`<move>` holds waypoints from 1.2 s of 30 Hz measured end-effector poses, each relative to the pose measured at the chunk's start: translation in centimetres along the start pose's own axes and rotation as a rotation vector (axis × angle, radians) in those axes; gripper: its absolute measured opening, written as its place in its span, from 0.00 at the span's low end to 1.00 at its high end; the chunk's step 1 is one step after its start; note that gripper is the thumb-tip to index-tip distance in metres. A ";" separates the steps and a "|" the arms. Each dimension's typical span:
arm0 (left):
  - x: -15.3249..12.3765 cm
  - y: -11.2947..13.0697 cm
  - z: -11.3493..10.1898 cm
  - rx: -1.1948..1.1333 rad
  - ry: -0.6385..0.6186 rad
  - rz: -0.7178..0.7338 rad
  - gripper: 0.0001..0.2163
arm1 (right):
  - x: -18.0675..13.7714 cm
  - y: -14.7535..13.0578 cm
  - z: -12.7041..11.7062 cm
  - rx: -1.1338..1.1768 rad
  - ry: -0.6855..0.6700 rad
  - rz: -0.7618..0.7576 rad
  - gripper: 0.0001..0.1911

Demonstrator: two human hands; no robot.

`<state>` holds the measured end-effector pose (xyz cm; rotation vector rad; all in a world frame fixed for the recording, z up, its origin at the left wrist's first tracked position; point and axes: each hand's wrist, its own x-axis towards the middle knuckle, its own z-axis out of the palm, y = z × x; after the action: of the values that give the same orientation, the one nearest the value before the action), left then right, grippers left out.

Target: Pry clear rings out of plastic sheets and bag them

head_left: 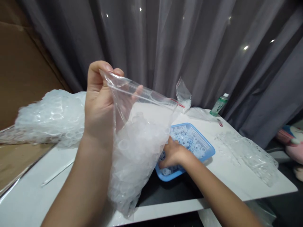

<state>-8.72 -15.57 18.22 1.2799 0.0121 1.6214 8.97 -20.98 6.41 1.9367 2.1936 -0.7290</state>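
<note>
My left hand (100, 97) is raised and closed on the top corner of a clear zip-lock bag (142, 145), with one finger stretched out behind the plastic. Packed inside the bag are many small, translucent plastic caps or cups. My right hand (174, 153) reaches into a shallow blue plastic basket (168, 177), its thumb and fingers apart over the loose pieces. Small clear plastic pieces (189, 138) cover the basket's bottom. The bag's edge lies in front of the basket's left side, and the right fingertips are partly hidden.
A large bag of translucent pieces (54, 115) lies at left, near a cardboard box (26, 56). Toward the back are a smaller zip-lock bag (183, 93) and a green bottle (219, 104). Clear plastic packaging (251, 154) rests on the white table (227, 175) at right.
</note>
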 end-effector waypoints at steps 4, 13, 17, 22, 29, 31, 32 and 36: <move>0.0 -0.3 0.0 -0.016 -0.024 -0.001 0.03 | 0.8 -0.6 0.6 -0.014 0.026 -0.008 0.48; -0.4 -0.1 0.9 -0.004 0.024 -0.007 0.04 | 2.3 -0.4 2.1 -0.014 0.119 -0.233 0.31; -0.6 0.0 1.3 -0.036 0.052 -0.019 0.07 | 2.6 0.9 2.7 0.059 0.138 -0.234 0.27; -0.8 0.2 1.3 -0.057 0.062 -0.035 0.07 | 1.7 2.9 1.1 0.169 0.255 -0.318 0.29; -0.8 0.2 1.5 0.029 0.054 0.049 0.08 | 0.2 5.9 -1.4 0.219 0.408 -0.279 0.16; -0.8 0.1 1.4 0.078 0.042 0.085 0.07 | 0.0 6.2 -2.0 0.225 0.417 -0.285 0.14; -0.8 0.1 1.4 0.095 0.036 0.098 0.06 | -0.2 6.3 -2.4 0.236 0.429 -0.289 0.14; -0.6 -0.1 1.0 0.109 0.023 0.131 0.03 | -1.4 6.2 -5.5 0.367 0.535 -0.303 0.12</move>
<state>-7.94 -16.50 18.17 1.3693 0.0324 1.7678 16.40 -19.46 10.13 2.1955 2.8954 -0.7656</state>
